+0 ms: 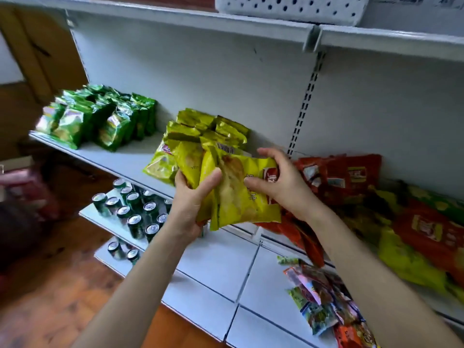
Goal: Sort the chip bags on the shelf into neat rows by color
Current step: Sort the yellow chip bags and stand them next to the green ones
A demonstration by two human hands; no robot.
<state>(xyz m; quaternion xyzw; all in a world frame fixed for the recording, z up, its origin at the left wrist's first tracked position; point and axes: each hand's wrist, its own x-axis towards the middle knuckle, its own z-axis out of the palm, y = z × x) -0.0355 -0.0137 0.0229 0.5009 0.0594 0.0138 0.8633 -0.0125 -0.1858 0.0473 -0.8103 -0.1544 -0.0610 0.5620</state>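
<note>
Both hands hold yellow chip bags (238,194) in front of the white shelf (120,156). My left hand (193,197) grips several of them from below; my right hand (278,182) pinches the front bag's right edge. Behind them a row of yellow bags (200,129) stands against the back panel. Green bags (100,116) stand in rows at the shelf's left end. To the right lies a mixed heap of red bags (346,177) and yellow-green bags (406,259).
Green drink cans (135,212) stand on the lower shelves at left. Small colourful snack packets (324,305) lie on a lower shelf at right. A white perforated basket (288,8) sits on the shelf above. Wooden floor lies to the left.
</note>
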